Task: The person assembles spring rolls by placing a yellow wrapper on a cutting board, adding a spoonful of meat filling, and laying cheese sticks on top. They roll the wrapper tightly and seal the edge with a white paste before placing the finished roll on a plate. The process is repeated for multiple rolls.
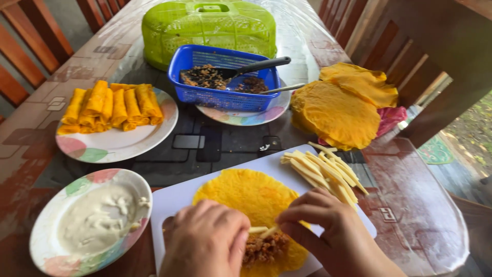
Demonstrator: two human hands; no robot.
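My right hand [333, 231], at the lower right of the frame, has thumb and forefinger pinched shut on a pale cheese stick [262, 231], laying it over the minced filling [264, 249]. My left hand [207, 241], bottom centre, is curled knuckles-up with its fingertips resting on the yellow wrapper [246, 192]; whether it grips anything I cannot tell. The wrapper lies flat on the white cutting board [177, 197], low in the middle. More cheese sticks [328, 172] are piled on the board's right end. A bowl of white sauce [92, 220] sits at lower left, just beside the board.
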